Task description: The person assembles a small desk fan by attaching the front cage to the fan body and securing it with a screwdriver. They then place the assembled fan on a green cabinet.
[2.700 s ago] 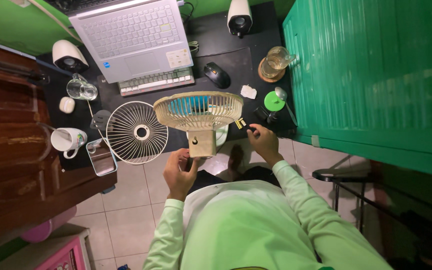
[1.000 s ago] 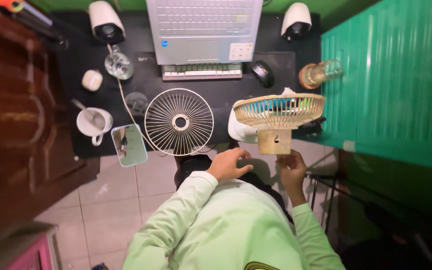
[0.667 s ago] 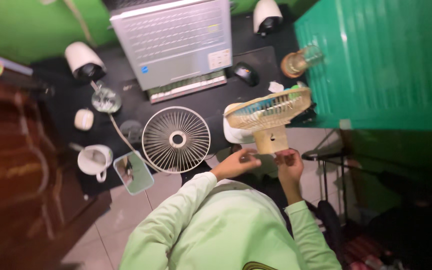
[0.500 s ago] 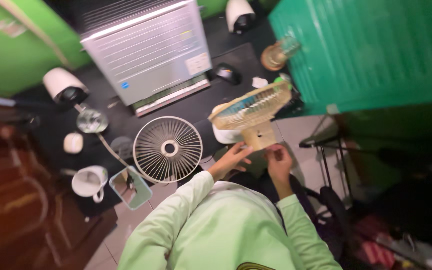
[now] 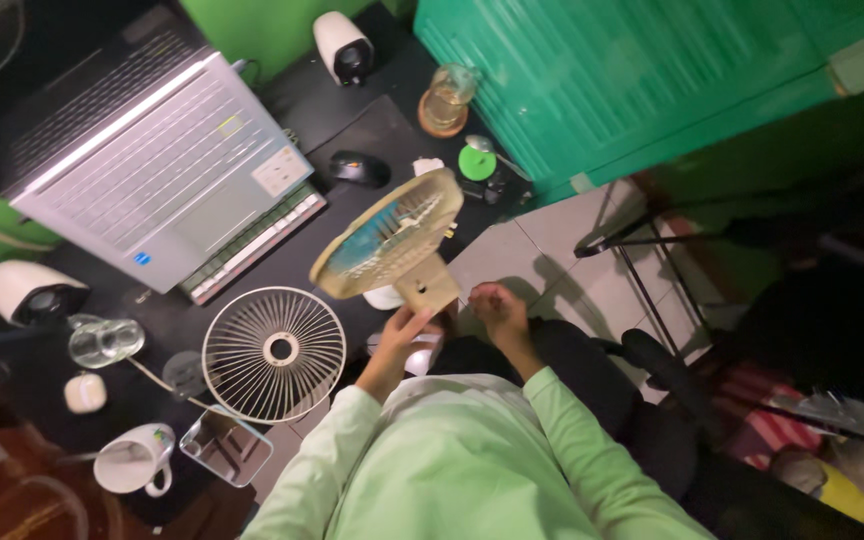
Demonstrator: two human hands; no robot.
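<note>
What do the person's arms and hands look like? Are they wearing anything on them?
Both arms are covered by long, pale green sleeves that reach down to the wrists and look soft and a bit loose. The left hand and the right hand are bare, with no gloves. No rings or watch show, though the picture is too blurry to be sure.

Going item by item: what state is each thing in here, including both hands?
Fan: front grille off, tilted, held up.
Loose grille: lying flat on the desk.
Left hand: gripping the fan's base.
Right hand: closed, beside the base.
Laptop: open.
Glass mug: upright on a coaster.
</note>
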